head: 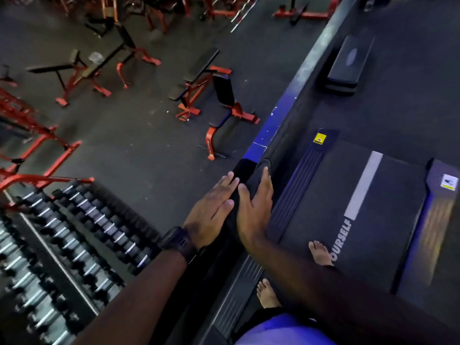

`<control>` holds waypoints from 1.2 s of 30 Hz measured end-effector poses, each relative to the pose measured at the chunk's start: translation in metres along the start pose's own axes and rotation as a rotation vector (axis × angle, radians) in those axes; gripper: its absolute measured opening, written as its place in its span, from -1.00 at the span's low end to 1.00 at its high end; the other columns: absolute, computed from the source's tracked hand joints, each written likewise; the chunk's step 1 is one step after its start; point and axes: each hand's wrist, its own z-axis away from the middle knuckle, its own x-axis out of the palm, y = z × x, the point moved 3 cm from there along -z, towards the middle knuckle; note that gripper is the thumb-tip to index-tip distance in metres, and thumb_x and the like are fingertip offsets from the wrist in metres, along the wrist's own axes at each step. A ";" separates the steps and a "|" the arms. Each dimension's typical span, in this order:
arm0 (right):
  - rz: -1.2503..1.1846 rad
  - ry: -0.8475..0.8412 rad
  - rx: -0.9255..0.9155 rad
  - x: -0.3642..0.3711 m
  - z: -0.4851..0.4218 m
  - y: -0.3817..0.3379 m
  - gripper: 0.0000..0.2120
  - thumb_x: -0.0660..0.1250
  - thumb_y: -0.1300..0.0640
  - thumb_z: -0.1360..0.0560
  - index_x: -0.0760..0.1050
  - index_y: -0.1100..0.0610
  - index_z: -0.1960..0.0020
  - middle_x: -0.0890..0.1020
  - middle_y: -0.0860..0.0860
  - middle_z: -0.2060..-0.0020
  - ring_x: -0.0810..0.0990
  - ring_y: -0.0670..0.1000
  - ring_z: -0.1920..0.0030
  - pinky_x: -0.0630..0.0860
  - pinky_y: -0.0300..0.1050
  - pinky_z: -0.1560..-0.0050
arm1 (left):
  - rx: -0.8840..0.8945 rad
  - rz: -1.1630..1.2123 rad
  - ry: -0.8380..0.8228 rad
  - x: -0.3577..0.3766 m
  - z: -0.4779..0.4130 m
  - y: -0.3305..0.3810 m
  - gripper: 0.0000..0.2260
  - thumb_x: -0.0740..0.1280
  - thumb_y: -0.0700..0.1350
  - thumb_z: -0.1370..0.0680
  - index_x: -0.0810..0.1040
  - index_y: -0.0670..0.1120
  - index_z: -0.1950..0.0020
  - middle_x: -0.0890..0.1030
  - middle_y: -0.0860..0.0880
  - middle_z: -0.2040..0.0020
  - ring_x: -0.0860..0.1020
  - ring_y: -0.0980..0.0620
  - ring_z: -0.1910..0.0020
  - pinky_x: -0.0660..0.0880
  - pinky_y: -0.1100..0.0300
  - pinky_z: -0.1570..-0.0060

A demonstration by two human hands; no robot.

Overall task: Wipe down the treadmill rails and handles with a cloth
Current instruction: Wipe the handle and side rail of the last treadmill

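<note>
While both hands lie flat on it, dark cloth (245, 170) drapes over treadmill handrail (265, 162) | left hand (211, 207) fingers straight, pressing outer side | right hand (256, 207) likewise, inner side | cloth judged soft, light, slip-prone: wrap and squeeze round rail.

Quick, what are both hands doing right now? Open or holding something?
Left hand: open, fingers straight, pressing flat on the dark cloth.
Right hand: open, fingers straight, lying on the cloth over the rail.
</note>
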 end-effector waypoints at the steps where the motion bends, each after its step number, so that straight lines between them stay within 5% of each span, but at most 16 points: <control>1: -0.041 0.023 0.018 0.003 -0.001 0.001 -0.30 0.19 -0.16 -0.54 0.07 -0.14 -0.64 0.13 -0.08 -0.63 0.11 -0.09 -0.60 0.10 -0.06 -0.56 | 0.008 -0.004 0.001 0.001 0.001 -0.001 -0.48 0.04 0.07 -0.65 0.23 -0.07 -0.59 0.13 0.04 -0.62 0.06 0.15 -0.60 0.02 0.18 -0.56; 5: -0.203 0.054 0.099 0.007 -0.001 0.014 -0.41 0.22 0.04 -0.64 0.13 -0.14 -0.63 0.17 -0.12 -0.61 0.18 -0.17 -0.56 0.12 -0.15 -0.54 | 0.020 -0.065 -0.036 0.005 0.003 0.001 -0.42 -0.03 0.16 -0.64 0.14 -0.06 -0.62 0.01 0.07 -0.64 -0.06 0.20 -0.60 -0.07 0.29 -0.53; 7: -0.260 0.060 0.127 0.009 0.011 0.020 -0.38 0.21 0.01 -0.58 0.16 -0.13 -0.62 0.24 -0.16 -0.58 0.24 -0.20 -0.53 0.19 -0.04 -0.57 | 0.021 -0.113 -0.068 0.005 0.003 0.000 -0.39 -0.07 0.21 -0.63 0.08 -0.05 -0.63 -0.06 0.09 -0.64 -0.13 0.23 -0.59 -0.12 0.34 -0.51; 12: -0.187 0.087 -0.011 0.013 0.010 0.019 -0.44 0.19 -0.01 -0.67 0.13 -0.13 -0.63 0.17 -0.14 -0.61 0.14 -0.22 -0.57 0.11 -0.18 -0.52 | 0.052 -0.118 -0.087 0.005 0.005 -0.005 -0.39 -0.07 0.18 -0.65 0.07 -0.09 -0.63 -0.06 0.05 -0.64 -0.14 0.22 -0.59 -0.14 0.32 -0.52; 17: -0.259 0.066 0.185 0.017 0.013 0.037 -0.46 0.18 -0.09 -0.65 0.15 -0.21 -0.61 0.29 -0.16 -0.56 0.30 -0.16 -0.51 0.23 -0.03 -0.54 | 0.047 -0.129 -0.078 0.004 0.009 -0.004 -0.40 -0.09 0.19 -0.64 0.07 -0.05 -0.63 -0.06 0.11 -0.63 -0.13 0.26 -0.58 -0.13 0.40 -0.49; 22: -0.215 0.098 -0.002 0.017 0.020 0.025 -0.47 0.20 0.05 -0.70 0.15 -0.11 -0.63 0.22 -0.20 -0.56 0.18 -0.28 -0.52 0.13 -0.23 -0.50 | 0.064 -0.130 -0.065 0.001 0.014 -0.004 -0.41 -0.10 0.19 -0.64 0.09 -0.05 -0.62 -0.03 0.11 -0.63 -0.11 0.25 -0.59 -0.11 0.42 -0.48; 27: -0.324 0.085 0.261 0.023 0.024 0.043 -0.46 0.20 -0.09 -0.64 0.18 -0.24 -0.59 0.34 -0.18 -0.53 0.38 -0.16 -0.45 0.28 -0.02 -0.52 | 0.060 -0.136 -0.090 0.003 0.021 -0.005 -0.40 -0.12 0.20 -0.63 0.04 -0.03 -0.62 -0.08 0.12 -0.63 -0.14 0.25 -0.58 -0.14 0.41 -0.48; 32: -0.259 0.116 -0.025 0.022 0.027 0.031 -0.43 0.18 -0.04 -0.63 0.17 -0.10 -0.62 0.22 -0.24 -0.55 0.18 -0.25 -0.54 0.13 -0.16 -0.54 | 0.075 -0.070 -0.077 0.003 0.027 -0.010 -0.43 -0.09 0.15 -0.66 0.08 -0.09 -0.62 -0.02 0.05 -0.64 -0.11 0.19 -0.60 -0.12 0.27 -0.55; 36: -0.294 0.104 0.238 0.024 0.028 0.041 -0.47 0.17 -0.04 -0.68 0.15 -0.16 -0.62 0.31 -0.14 -0.54 0.32 -0.11 -0.50 0.24 0.00 -0.54 | 0.077 -0.082 -0.068 0.004 0.031 -0.010 -0.42 -0.10 0.15 -0.65 0.09 -0.11 -0.62 -0.02 0.04 -0.64 -0.12 0.20 -0.60 -0.12 0.26 -0.55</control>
